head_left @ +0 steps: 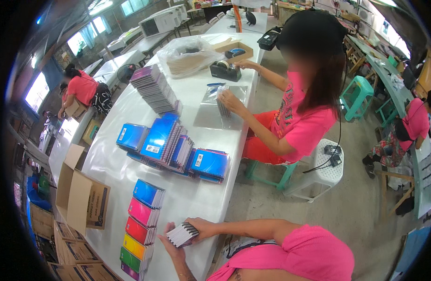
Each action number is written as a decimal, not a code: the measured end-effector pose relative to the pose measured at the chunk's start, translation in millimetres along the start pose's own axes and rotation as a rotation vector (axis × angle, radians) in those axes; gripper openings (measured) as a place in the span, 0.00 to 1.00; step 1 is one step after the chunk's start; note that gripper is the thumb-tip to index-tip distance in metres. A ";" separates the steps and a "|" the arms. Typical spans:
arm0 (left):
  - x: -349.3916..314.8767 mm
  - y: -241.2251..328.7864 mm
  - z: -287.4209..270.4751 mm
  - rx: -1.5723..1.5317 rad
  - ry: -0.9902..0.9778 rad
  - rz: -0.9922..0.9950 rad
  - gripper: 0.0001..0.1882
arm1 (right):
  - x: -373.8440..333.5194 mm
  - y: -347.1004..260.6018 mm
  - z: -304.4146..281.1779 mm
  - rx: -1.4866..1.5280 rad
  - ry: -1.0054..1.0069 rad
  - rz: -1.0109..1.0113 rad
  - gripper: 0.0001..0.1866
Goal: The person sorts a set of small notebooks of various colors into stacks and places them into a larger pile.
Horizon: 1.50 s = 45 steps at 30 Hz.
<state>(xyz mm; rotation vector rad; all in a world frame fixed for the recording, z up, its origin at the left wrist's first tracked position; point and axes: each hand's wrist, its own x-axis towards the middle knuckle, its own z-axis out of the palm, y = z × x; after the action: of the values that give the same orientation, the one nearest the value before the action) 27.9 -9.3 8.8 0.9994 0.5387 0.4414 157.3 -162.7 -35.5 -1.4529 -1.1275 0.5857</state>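
Observation:
Between my two hands is a small stack of spiral notebooks (180, 235), page edges and black coils facing up. My right hand (201, 227) grips its right side, at the coils. My left hand (174, 247) supports the left side, thumb and fingers around it. Just left, a row of small spiral notebooks runs along the table: blue (148, 193), pink (142, 210), red (139, 230), yellow (136, 246), green (131, 258) and purple (129, 270). Beyond them sit piles of blue notebooks (159, 138) and a tall stack of purple-covered notebooks (154, 89).
An open cardboard box (97, 206) stands at the left table edge. Across the table, a seated co-worker (302, 112) holds a notebook bundle (223, 107) over a clear plastic sheet (203, 121), one hand at a tape dispenser (224, 71). A white stool (320, 171) stands nearby.

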 end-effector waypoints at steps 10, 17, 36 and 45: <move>2.7 49.1 94.4 1.897 -0.006 0.470 0.30 | 0.3 8.4 11.7 -0.049 0.056 -0.012 0.43; 8.5 40.7 91.0 2.035 -0.018 0.162 0.35 | -1.0 -4.0 -2.6 -0.075 0.005 -0.033 0.44; -40.0 106.1 136.6 1.707 -0.355 1.074 0.36 | -50.9 -52.6 -98.3 0.815 0.057 0.685 0.34; 50.7 29.3 219.4 1.545 -0.528 1.698 0.21 | -10.3 -102.6 -278.7 0.545 0.438 0.463 0.30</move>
<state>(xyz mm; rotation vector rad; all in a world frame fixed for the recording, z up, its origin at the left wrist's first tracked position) 198.5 -112.0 118.0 2.8935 -0.8467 1.2226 359.7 -312.6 122.2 -1.2677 -0.2478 0.7742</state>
